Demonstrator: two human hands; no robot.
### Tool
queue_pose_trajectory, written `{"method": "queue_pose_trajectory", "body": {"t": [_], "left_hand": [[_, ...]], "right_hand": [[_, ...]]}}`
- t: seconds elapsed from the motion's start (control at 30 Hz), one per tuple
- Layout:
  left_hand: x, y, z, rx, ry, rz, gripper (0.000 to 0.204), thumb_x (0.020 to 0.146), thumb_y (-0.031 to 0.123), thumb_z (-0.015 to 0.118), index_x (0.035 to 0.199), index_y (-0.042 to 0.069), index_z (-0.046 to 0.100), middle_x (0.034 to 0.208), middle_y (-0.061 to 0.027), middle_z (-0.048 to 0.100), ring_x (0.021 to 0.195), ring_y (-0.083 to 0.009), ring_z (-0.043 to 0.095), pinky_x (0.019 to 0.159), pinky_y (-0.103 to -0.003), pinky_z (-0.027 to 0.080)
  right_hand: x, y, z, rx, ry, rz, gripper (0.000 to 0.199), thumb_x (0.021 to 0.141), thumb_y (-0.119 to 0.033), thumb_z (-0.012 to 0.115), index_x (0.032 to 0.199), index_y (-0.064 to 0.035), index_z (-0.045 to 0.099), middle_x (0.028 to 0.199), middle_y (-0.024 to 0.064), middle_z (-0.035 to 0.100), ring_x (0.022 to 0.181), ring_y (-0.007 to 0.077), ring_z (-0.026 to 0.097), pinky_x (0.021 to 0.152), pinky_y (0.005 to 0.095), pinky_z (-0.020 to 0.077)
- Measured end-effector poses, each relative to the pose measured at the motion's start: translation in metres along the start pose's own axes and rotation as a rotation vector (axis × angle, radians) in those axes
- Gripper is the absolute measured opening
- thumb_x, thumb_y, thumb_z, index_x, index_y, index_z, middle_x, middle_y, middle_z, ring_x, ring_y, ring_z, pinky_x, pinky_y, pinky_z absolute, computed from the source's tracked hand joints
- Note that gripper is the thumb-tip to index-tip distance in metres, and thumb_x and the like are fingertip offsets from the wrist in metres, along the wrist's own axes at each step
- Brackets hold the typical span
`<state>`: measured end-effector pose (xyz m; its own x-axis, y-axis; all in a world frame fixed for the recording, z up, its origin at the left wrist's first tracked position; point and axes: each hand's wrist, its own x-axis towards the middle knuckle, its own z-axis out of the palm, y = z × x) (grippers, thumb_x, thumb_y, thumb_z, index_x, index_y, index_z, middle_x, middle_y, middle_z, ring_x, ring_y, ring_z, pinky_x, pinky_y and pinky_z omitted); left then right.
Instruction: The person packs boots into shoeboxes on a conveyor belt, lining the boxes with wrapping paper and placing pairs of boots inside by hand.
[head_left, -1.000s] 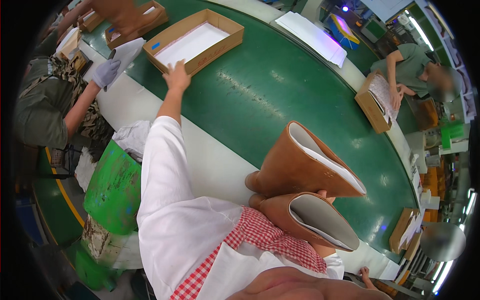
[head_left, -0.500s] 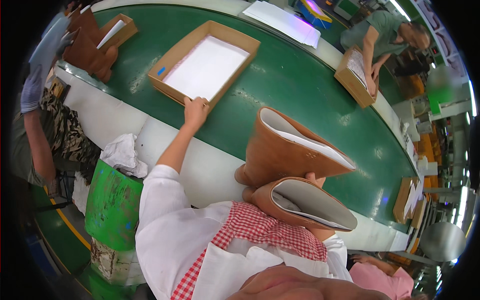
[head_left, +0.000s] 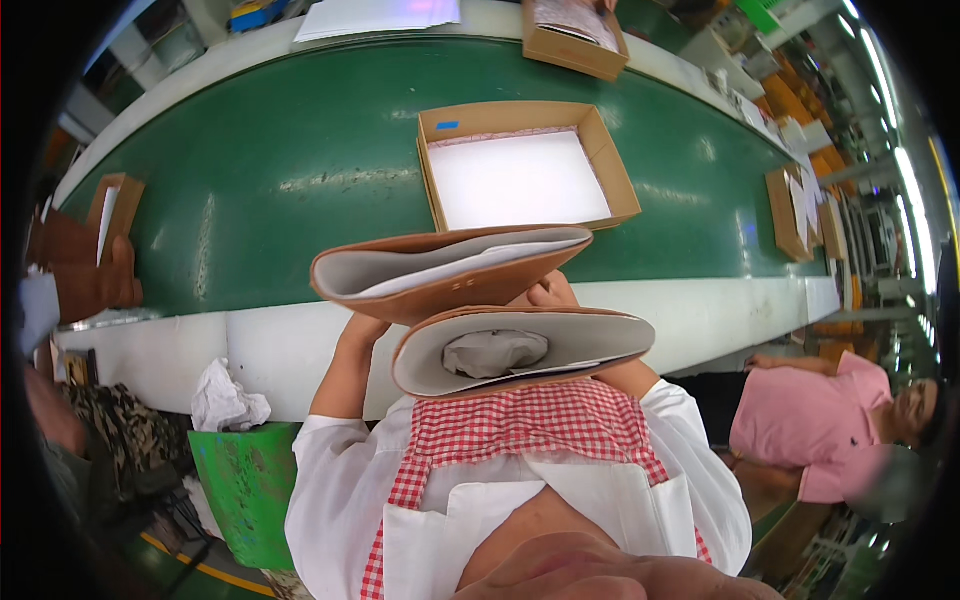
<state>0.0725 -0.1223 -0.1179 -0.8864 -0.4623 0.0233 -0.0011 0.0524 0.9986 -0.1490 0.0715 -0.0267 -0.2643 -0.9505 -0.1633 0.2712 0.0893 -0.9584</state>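
Note:
Two brown leather boots, a far boot (head_left: 440, 300) and a near boot (head_left: 600, 366), are held side by side before my chest, their pale-lined openings facing up. White stuffing (head_left: 495, 354) shows inside the near boot, and a white sheet lies inside the far one. My right hand (head_left: 552, 291) has its fingers curled between the two boots, gripping them. Behind the far boot's left side is my left hand (head_left: 368, 327), its fingers hidden by the leather. Just beyond the boots, an open cardboard box (head_left: 617, 170) with white paper (head_left: 520, 180) inside rests on the green table.
The green table (head_left: 300, 130) has a white border (head_left: 270, 345). Another filled box (head_left: 572, 54) stands at the far side, and one (head_left: 790, 215) at the right. Brown boots (head_left: 120, 275) lie at far left. A green bin (head_left: 245, 480) stands left of me; a person in pink (head_left: 800, 420) is at right.
My left hand has let go of the box's rim and gone to the far boot. The box has shifted right along the table and now sits before me. My view has turned.

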Motion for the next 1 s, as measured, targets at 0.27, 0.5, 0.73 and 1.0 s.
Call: {"method": "queue_pose_trajectory", "body": {"t": [0.27,0.5,0.73,1.0], "left_hand": [[-0.041,0.056,0.031,-0.175,0.091,0.000,0.056,0.080,0.017,0.070,0.127,-0.002,0.047,0.129,-0.0149,0.050,0.120,-0.0237,0.047,0.100,-0.037,0.038],[-0.002,0.115,0.065,-0.323,0.254,-0.008,0.057,0.080,0.016,0.071,0.127,-0.002,0.046,0.128,-0.0140,0.051,0.119,-0.0234,0.048,0.100,-0.037,0.039],[0.037,0.167,0.034,-0.551,0.342,0.152,0.060,0.076,0.010,0.073,0.127,-0.003,0.044,0.123,-0.0107,0.054,0.114,-0.0225,0.052,0.096,-0.035,0.042],[0.166,0.215,0.031,-0.529,0.247,0.429,0.054,0.076,0.009,0.073,0.123,-0.004,0.049,0.117,-0.0104,0.058,0.109,-0.0213,0.056,0.093,-0.034,0.044]], "right_hand": [[-0.080,-0.022,-0.019,0.059,-0.224,-0.026,0.077,0.067,-0.028,0.084,0.129,-0.0006,0.047,0.127,0.0151,0.052,0.117,0.0223,0.050,0.100,0.0375,0.0397],[-0.058,-0.040,0.011,-0.433,-0.040,-0.047,0.065,0.074,-0.022,0.079,0.126,0.0020,0.048,0.118,0.0136,0.058,0.109,0.0218,0.055,0.093,0.0345,0.0453],[-0.020,-0.165,0.008,0.252,0.207,-0.600,0.047,0.084,-0.014,0.068,0.122,0.0060,0.049,0.117,0.0120,0.058,0.108,0.0199,0.055,0.094,0.0358,0.0457],[0.071,-0.229,-0.051,0.338,-0.088,-0.797,0.048,0.081,-0.018,0.072,0.122,-0.0032,0.052,0.118,0.0077,0.060,0.106,0.0220,0.058,0.093,0.0377,0.0473]]}}
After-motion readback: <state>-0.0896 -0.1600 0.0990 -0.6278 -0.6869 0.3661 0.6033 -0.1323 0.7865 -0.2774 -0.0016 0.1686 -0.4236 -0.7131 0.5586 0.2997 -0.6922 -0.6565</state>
